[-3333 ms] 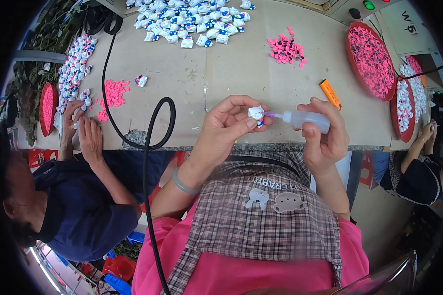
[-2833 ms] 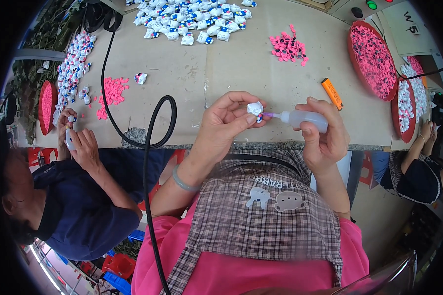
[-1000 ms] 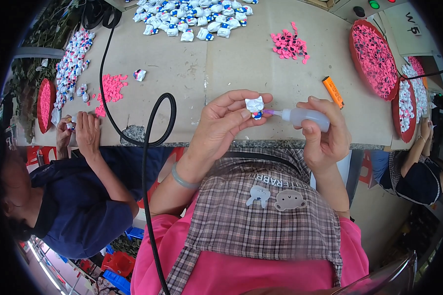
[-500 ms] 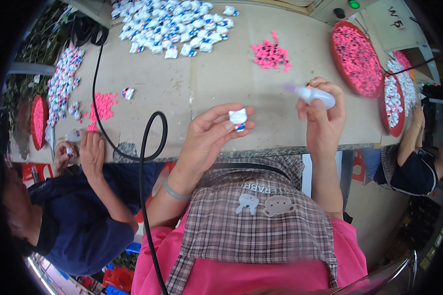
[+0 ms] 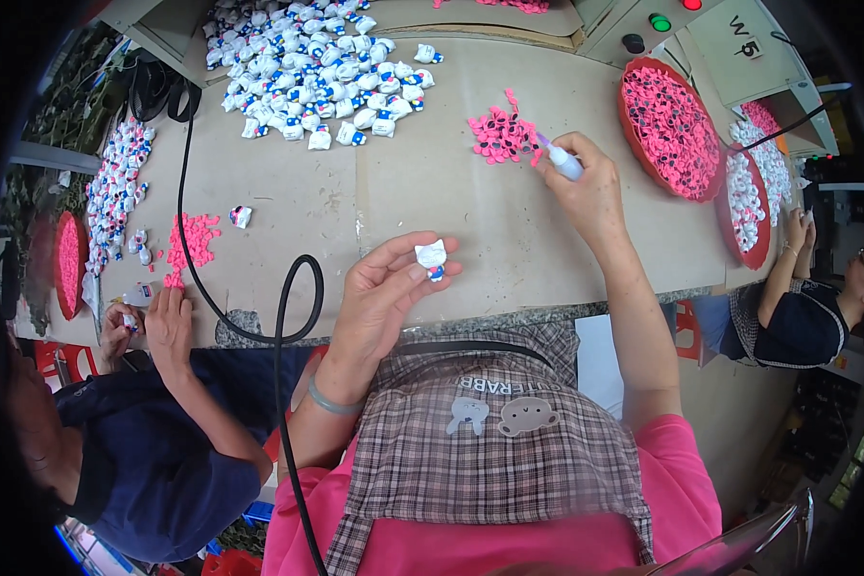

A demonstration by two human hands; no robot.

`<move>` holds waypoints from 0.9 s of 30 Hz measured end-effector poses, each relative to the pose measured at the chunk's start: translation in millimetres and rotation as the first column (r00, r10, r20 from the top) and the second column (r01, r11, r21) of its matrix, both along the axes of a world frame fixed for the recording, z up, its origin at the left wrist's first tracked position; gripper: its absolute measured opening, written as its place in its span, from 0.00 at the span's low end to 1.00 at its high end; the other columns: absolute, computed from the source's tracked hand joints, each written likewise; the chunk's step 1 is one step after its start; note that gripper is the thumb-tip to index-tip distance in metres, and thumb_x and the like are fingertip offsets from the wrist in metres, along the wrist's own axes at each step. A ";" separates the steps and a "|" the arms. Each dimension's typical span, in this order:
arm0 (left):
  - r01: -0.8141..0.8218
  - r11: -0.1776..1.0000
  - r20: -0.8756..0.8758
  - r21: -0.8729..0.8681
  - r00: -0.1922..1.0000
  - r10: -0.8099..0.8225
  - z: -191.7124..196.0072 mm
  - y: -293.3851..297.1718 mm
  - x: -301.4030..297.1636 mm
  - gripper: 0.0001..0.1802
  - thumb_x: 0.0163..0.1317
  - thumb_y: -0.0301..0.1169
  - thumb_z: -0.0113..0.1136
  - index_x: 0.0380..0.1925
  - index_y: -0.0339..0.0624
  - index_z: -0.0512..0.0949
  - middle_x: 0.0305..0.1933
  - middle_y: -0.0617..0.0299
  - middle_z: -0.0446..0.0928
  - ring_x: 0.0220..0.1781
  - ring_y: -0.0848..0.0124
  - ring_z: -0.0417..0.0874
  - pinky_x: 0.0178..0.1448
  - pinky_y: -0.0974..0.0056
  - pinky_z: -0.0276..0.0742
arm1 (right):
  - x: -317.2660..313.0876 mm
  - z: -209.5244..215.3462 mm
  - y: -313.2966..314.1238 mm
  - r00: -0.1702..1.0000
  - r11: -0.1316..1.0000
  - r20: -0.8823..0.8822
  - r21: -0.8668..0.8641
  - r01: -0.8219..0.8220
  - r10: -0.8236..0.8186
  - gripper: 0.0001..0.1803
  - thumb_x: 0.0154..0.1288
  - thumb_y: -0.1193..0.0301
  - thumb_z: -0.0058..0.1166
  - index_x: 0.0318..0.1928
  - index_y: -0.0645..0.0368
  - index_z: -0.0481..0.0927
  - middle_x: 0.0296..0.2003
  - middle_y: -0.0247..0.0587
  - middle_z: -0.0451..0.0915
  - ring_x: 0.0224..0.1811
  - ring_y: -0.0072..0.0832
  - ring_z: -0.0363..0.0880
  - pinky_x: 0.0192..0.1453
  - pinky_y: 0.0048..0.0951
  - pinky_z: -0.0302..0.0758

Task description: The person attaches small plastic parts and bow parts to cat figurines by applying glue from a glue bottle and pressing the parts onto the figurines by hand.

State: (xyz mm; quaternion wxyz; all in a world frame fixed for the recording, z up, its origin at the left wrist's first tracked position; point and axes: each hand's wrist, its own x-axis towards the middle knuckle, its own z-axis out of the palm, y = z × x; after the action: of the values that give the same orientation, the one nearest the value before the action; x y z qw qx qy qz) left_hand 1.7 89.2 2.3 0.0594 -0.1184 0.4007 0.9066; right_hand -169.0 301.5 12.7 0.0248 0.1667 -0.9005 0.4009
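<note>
Between the thumb and fingers of my left hand (image 5: 379, 298) is a small white cat-eared figurine (image 5: 431, 254) with a blue and red lower part. My right hand (image 5: 590, 187) is wrapped round a small whitish squeeze bottle (image 5: 565, 164) with a purple nozzle. Its fingertips reach the right edge of a small pile of pink pieces (image 5: 499, 134), some with dark spots. Whether the fingertips also pinch one of these pieces is too small to tell. Farther off to the left lies a large heap of similar white and blue figurines (image 5: 307, 82).
A red basin of pink pieces (image 5: 715, 187) stands at the right, with a red basin of white pieces (image 5: 763, 245) beside it. A black cable (image 5: 280, 384) loops across the table's front edge, left of my left arm. At the left, a co-worker's hands (image 5: 168, 326) work near another pink pile (image 5: 192, 240).
My right hand has moved forward and left with the squeeze bottle, to the pink pile. The view has shifted slightly, while my left hand keeps hold of the figurine.
</note>
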 end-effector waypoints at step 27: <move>0.389 0.904 -0.049 -0.178 0.914 -0.403 4.9 13.9 -2.7 0.17 0.64 0.19 0.50 0.53 0.32 0.75 0.59 0.54 0.73 0.50 0.63 0.83 0.52 0.67 0.79 | 35.8 32.5 -18.1 0.497 0.802 0.642 -0.362 -0.475 0.584 0.05 0.58 0.73 0.63 0.33 0.63 0.83 0.23 0.29 0.78 0.24 0.13 0.72 0.25 0.15 0.66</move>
State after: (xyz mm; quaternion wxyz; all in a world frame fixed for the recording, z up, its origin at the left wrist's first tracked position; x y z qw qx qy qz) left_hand -0.9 103.1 7.1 0.2152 -0.0004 0.4918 0.8437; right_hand -133.1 283.3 45.2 -0.4476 0.2594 -0.7076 0.4814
